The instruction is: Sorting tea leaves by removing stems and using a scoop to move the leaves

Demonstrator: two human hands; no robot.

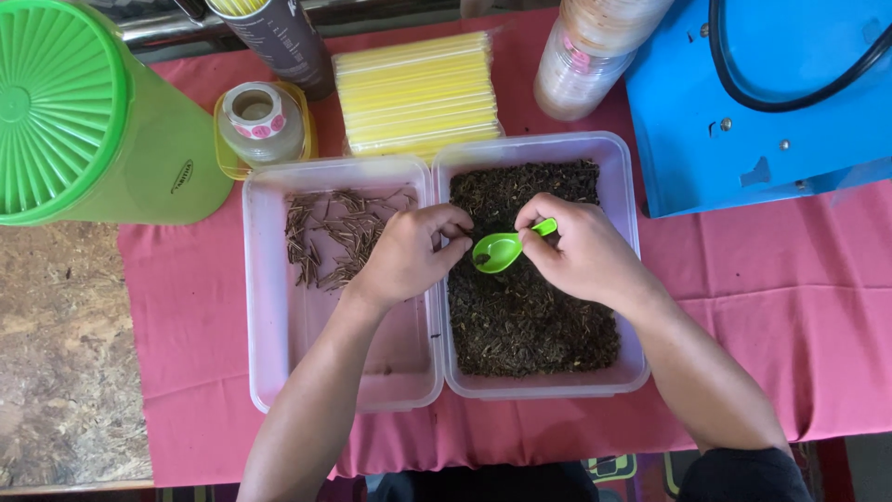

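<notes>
My right hand (581, 253) holds a small green spoon (502, 249) over the right clear plastic tub (632, 279), which is filled with dark loose tea leaves (530, 321). A few dark bits lie in the spoon's bowl. My left hand (409, 253) hovers at the divide between the two tubs, its fingertips pinched together right beside the spoon's bowl. The left clear tub (265, 307) holds a thin scatter of brown stems (330, 237) at its far end.
A pink cloth (790, 325) covers the table. At the back are a big green lidded jug (84, 121), a small jar (260, 121), a pack of yellow straws (418, 93), stacked cups (585, 56) and a blue machine (762, 93).
</notes>
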